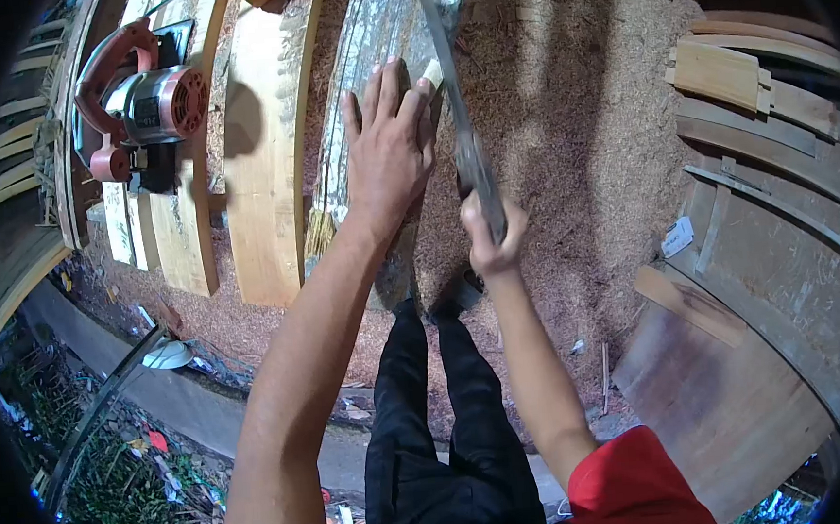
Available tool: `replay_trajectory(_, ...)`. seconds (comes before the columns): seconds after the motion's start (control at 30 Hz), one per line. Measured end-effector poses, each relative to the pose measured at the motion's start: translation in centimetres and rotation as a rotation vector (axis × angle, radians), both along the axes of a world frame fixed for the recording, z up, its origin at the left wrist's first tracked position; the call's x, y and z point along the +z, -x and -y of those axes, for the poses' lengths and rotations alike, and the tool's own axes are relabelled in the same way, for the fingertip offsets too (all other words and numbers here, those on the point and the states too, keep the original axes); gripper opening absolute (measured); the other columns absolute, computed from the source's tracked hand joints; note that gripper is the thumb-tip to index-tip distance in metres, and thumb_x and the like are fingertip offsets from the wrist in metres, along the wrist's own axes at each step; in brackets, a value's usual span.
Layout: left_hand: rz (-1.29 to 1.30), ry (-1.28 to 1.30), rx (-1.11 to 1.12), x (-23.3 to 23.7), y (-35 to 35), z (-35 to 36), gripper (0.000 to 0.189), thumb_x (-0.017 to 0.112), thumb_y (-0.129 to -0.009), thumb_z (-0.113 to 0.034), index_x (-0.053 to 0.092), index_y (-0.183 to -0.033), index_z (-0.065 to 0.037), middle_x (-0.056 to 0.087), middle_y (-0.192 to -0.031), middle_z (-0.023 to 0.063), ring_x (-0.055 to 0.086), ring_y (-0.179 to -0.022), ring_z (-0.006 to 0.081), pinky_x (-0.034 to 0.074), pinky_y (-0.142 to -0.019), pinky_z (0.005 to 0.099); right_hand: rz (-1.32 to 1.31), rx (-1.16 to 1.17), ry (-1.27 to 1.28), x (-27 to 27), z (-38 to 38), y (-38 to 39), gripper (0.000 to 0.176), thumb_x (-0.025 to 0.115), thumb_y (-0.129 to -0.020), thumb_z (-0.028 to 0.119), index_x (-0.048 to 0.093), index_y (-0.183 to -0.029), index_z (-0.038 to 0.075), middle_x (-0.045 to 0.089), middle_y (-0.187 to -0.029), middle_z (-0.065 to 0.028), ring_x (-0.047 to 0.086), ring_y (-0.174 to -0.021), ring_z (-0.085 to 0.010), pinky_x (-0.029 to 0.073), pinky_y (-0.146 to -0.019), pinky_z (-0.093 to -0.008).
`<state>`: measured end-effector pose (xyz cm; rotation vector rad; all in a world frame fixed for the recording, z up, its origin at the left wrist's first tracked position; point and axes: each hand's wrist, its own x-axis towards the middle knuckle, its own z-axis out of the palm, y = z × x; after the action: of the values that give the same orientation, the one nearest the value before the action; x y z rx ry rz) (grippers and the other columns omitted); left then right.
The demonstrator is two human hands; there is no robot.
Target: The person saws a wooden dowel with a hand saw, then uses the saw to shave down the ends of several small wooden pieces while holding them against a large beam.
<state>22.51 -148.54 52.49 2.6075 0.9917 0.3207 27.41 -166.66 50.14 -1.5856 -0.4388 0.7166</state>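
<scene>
My left hand (388,147) presses down on a weathered wooden beam (355,101), its fingers pointing away from me. Under its thumb side lies a small pale wood piece (433,72), partly hidden by the fingers. The fingers of my right hand (496,232) are wrapped round the near end of a long grey saw (458,104). The saw's blade runs away from me along the right side of the pale piece, somewhat blurred. Whether the blade touches the piece is hard to tell.
A red and silver power saw (151,101) rests on planks (262,156) at the left. Sawdust covers the ground (568,154). Wooden frames and a panel (721,387) stand at the right. My legs (430,398) are close to the beam's near end.
</scene>
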Motion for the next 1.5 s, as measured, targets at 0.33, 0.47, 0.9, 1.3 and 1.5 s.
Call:
replay_trajectory(0.33, 0.064, 0.0, -0.002, -0.1, 0.0, 0.0, 0.036, 0.053, -0.095, -0.015, 0.055, -0.13, -0.011, 0.035, -0.153, 0.0165, 0.029, -0.144, 0.0338, 0.015, -0.119, 0.0551, -0.029, -0.002, -0.028, 0.2, 0.2, -0.3, 0.013, 0.063, -0.086, 0.012, 0.062, -0.08, 0.0, 0.057, -0.064, -0.0035, 0.057, -0.063, -0.0127, 0.047, -0.061, -0.0288)
replay_trajectory(0.47, 0.002, -0.025, 0.006, -0.2, -0.2, -0.4, 0.037, 0.051, -0.096, -0.022, 0.054, -0.133, -0.014, 0.034, -0.154, 0.0157, 0.029, -0.145, 0.0315, 0.013, -0.12, 0.0546, -0.063, -0.029, -0.147, 0.8, 6.1, 3.4, 0.014, 0.064, -0.086, 0.015, 0.061, -0.082, 0.001, 0.057, -0.065, -0.0037, 0.055, -0.06, -0.0106, 0.045, -0.059, -0.0275)
replay_trajectory(0.9, 0.042, 0.002, 0.002, -0.1, 0.3, 0.1, 0.033, 0.051, -0.097, -0.017, 0.055, -0.129, -0.012, 0.035, -0.153, 0.0172, 0.029, -0.144, 0.0354, 0.015, -0.118, 0.056, 0.035, 0.016, -0.032, 0.7, -1.9, -1.1, 0.016, 0.065, -0.089, 0.014, 0.061, -0.08, 0.002, 0.055, -0.064, -0.0016, 0.052, -0.057, -0.0103, 0.041, -0.054, -0.0286)
replay_trajectory(1.3, -0.014, -0.008, -0.005, -0.3, 0.1, 0.0, 0.038, 0.052, -0.097, -0.026, 0.054, -0.134, -0.017, 0.034, -0.155, 0.0154, 0.027, -0.146, 0.0309, 0.011, -0.12, 0.0573, 0.006, 0.005, -0.081, 0.0, 2.4, 1.3, 0.011, 0.062, -0.086, 0.011, 0.06, -0.081, 0.002, 0.059, -0.069, -0.0039, 0.056, -0.063, -0.0119, 0.045, -0.06, -0.027)
replay_trajectory(1.5, 0.023, -0.021, -0.015, -0.1, 0.1, 0.2, 0.033, 0.05, -0.098, -0.019, 0.055, -0.129, -0.011, 0.035, -0.153, 0.0181, 0.028, -0.145, 0.0347, 0.015, -0.118, 0.0567, -0.021, -0.025, -0.004, 0.4, 1.4, 1.1, 0.015, 0.063, -0.086, 0.015, 0.06, -0.079, 0.002, 0.058, -0.066, -0.0033, 0.055, -0.06, -0.0129, 0.044, -0.057, -0.0291)
